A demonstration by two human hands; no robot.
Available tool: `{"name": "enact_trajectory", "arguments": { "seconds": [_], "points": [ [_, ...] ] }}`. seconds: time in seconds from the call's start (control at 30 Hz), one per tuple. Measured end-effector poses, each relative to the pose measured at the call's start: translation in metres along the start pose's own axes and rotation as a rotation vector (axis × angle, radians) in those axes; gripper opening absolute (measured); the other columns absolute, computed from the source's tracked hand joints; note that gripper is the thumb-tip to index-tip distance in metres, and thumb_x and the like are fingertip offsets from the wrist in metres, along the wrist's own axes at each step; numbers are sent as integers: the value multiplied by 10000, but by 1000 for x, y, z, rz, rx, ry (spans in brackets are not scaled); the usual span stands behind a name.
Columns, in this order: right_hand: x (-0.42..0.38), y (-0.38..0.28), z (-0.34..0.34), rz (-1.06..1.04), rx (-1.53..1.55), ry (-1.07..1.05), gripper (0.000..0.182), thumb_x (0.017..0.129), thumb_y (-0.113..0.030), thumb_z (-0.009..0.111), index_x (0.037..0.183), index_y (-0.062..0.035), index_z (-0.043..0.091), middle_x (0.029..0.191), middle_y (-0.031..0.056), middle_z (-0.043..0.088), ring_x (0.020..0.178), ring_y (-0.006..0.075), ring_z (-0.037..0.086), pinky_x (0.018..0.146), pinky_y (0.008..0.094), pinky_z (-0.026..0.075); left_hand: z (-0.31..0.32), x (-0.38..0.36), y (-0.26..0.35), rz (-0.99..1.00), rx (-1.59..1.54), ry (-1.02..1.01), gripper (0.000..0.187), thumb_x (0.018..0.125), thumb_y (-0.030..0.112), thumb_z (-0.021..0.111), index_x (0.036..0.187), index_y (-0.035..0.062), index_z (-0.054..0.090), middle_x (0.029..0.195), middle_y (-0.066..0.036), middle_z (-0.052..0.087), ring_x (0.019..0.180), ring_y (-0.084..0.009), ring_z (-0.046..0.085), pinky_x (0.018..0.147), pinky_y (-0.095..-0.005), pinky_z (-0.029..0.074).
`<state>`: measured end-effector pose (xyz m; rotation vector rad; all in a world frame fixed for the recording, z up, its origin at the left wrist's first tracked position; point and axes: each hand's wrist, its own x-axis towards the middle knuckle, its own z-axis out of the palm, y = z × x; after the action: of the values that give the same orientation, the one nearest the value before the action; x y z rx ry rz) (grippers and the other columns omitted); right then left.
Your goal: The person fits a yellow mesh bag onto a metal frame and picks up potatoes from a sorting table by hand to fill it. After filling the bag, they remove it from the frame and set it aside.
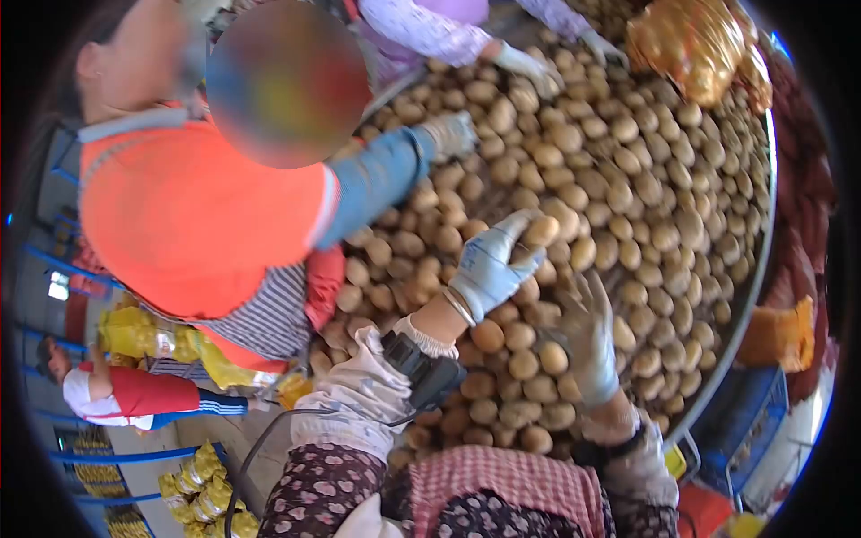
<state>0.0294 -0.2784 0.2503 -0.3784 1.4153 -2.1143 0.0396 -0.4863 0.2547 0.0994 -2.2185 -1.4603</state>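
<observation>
Many round brown potatoes (628, 193) lie spread over a large metal-rimmed table (765, 242). My left hand (496, 264), in a pale blue-white glove, has thumb and fingers closed around one potato (541, 231) above the pile. A black device is strapped over the left wrist, with a cable running from it. To the right, my right hand (589, 341), gloved in greyish white, is over the potatoes with its fingers apart and nothing visibly held.
A co-worker in an orange vest (197, 215) reaches over the pile from the left. Another person's gloved hands (531, 70) are at the top. A golden mesh bag (689, 45) stands top right; a blue crate (740, 430) is lower right.
</observation>
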Motion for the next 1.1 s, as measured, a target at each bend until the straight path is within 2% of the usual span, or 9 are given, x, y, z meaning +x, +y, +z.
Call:
{"name": "enact_trajectory", "arguments": {
  "seconds": [0.17, 0.23, 0.37, 0.57, 0.7, 0.83, 0.9, 1.0, 1.1],
  "points": [
    [28, 9, 5, 410, 858, 96, 622, 921, -533, 474, 1362, -95, 459, 1281, 101, 555, 1166, 261, 530, 986, 422, 443, 3, -38, 18, 420, 389, -52, 491, 823, 285, 673, 1263, 98, 565, 1256, -181, 526, 1179, -407, 493, 989, -506, 399],
    [25, 22, -20, 367, 1072, -360, 602, 892, -529, 501, 1314, -99, 498, 1066, 64, 628, 948, 221, 584, 798, 360, 509, -41, -45, -6, 268, 719, 163, 519, 844, 296, 650, 1312, 103, 535, 1319, -199, 494, 1262, -419, 418, 1038, -539, 333],
    [4, 5, -25, 485, 848, 40, 570, 881, -457, 535, 1319, -95, 493, 928, 45, 612, 795, 192, 551, 676, 311, 493, -85, -98, -63, -196, 1109, 129, 454, 859, 329, 647, 1271, 143, 599, 1438, -215, 416, 1323, -433, 356, 1094, -538, 292],
    [-16, 24, -40, 337, 219, 153, 433, 962, -336, 465, 1305, -75, 499, 1040, 100, 613, 868, 199, 596, 731, 346, 525, -51, -157, 8, -57, 526, -120, 325, 857, 176, 638, 1152, 42, 643, 1306, -195, 545, 1138, -370, 556, 993, -418, 450],
    [-23, 13, -42, 419, 498, 243, 399, 964, -330, 485, 1257, -63, 521, 1048, 117, 624, 888, 219, 618, 756, 359, 541, -77, -136, -13, -50, 473, 1, 293, 889, 147, 590, 1158, 42, 642, 1120, -181, 646, 1053, -361, 600, 970, -460, 457],
    [-23, 14, -28, 374, 381, 209, 435, 943, -361, 533, 1276, -83, 492, 1128, 127, 596, 936, 241, 607, 767, 356, 540, -90, -96, -77, -97, 1336, 52, 572, 850, 398, 605, 1307, 63, 528, 1429, -213, 421, 1332, -419, 346, 1104, -577, 244],
    [-19, 21, -37, 423, 434, 135, 389, 975, -372, 495, 1253, -101, 519, 1094, 108, 636, 888, 222, 622, 702, 365, 542, -73, -84, -44, -394, 1155, -163, 643, 868, 458, 519, 1357, 43, 476, 1457, -245, 359, 1369, -409, 288, 1140, -575, 174],
    [-15, 19, -39, 464, 352, 154, 420, 980, -459, 466, 1138, -81, 557, 956, 99, 658, 780, 201, 623, 617, 325, 527, -30, -120, -63, -196, 962, -84, 802, 889, 547, 495, 1477, 34, 311, 1562, -191, 199, 1444, -426, 122, 1167, -554, 120],
    [-13, 21, -36, 394, 228, 223, 465, 966, -492, 483, 1090, -54, 578, 830, 95, 660, 681, 195, 616, 575, 307, 517, -28, -137, -32, -107, 664, -224, 603, 903, 343, 561, 1405, 35, 432, 1485, -181, 369, 1423, -416, 213, 1150, -532, 200]
  ]
}}
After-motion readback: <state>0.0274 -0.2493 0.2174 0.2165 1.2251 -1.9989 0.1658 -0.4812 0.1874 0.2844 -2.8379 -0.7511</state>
